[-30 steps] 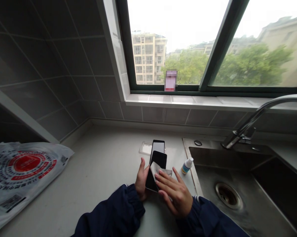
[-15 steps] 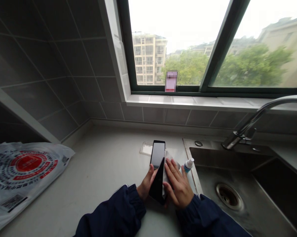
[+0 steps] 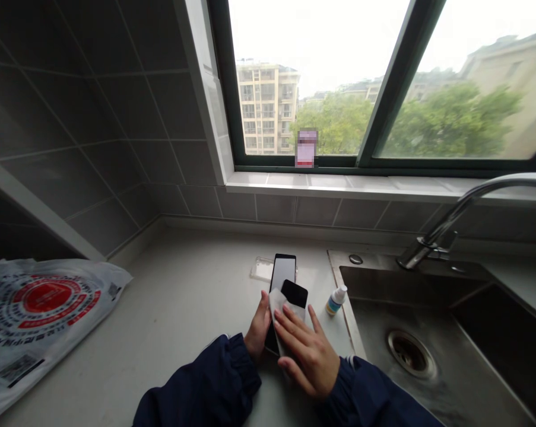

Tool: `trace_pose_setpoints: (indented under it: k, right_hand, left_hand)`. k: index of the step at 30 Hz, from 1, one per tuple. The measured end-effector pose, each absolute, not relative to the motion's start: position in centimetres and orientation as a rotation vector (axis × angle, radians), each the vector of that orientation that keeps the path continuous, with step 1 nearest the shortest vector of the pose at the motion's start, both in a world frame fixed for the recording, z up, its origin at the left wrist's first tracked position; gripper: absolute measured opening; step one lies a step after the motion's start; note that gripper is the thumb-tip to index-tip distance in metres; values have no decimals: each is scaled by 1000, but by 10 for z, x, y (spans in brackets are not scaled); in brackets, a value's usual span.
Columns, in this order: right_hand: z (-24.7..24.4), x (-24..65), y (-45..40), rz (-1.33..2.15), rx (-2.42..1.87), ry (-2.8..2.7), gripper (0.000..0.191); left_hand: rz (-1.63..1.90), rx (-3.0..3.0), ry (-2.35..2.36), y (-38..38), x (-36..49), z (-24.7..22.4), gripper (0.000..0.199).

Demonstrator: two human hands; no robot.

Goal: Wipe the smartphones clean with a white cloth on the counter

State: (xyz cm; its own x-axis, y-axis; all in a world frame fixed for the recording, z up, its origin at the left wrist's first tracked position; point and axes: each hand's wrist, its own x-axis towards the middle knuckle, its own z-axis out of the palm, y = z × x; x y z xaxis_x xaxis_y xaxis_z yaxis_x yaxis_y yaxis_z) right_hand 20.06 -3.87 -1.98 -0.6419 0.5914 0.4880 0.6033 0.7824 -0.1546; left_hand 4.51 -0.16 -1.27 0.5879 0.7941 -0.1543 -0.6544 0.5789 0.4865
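My left hand point(image 3: 257, 326) grips a dark phone point(image 3: 295, 292) by its left side, above the counter. A thin white wipe point(image 3: 277, 300) covers part of the phone's face. My right hand point(image 3: 308, 354) lies over the wipe, its fingers stretched out and pressing it against the phone. Behind the held phone, a second phone point(image 3: 285, 265) with a pale, bright screen is partly hidden. Beside it on the counter is a clear phone case point(image 3: 262, 268). A small white spray bottle point(image 3: 336, 300) with a blue label stands right of my right hand.
A steel sink point(image 3: 348, 320) with a chrome faucet point(image 3: 443, 222) is on the right. On the left, a printed white plastic bag point(image 3: 94, 279) lies on the pale counter point(image 3: 170, 296). A window point(image 3: 316, 59) and its sill point(image 3: 303, 181) stand behind.
The held phone has turned from nearly edge-on to facing more upward. My right hand and the wipe have moved left across it, leaving the spray bottle in full view.
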Motion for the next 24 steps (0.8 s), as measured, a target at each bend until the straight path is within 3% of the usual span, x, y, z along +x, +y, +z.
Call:
trace_pose_setpoints:
  k: [4, 11, 16, 24]
  right_hand:
    - [-14, 198, -43, 37, -777, -2470, 49]
    - [-16, 199, -42, 30, -783, -2457, 44]
    - [-22, 201, -36, -111, -949, -2429, 53]
    - [-32, 207, -28, -204, -1239, -2255, 63]
  left_hand:
    - [797, 280, 428, -2, 45, -16, 96]
    - [820, 275, 491, -2, 46, -12, 88]
    - [877, 424, 416, -1, 44, -17, 72]
    - [911, 714, 271, -3, 50, -20, 74]
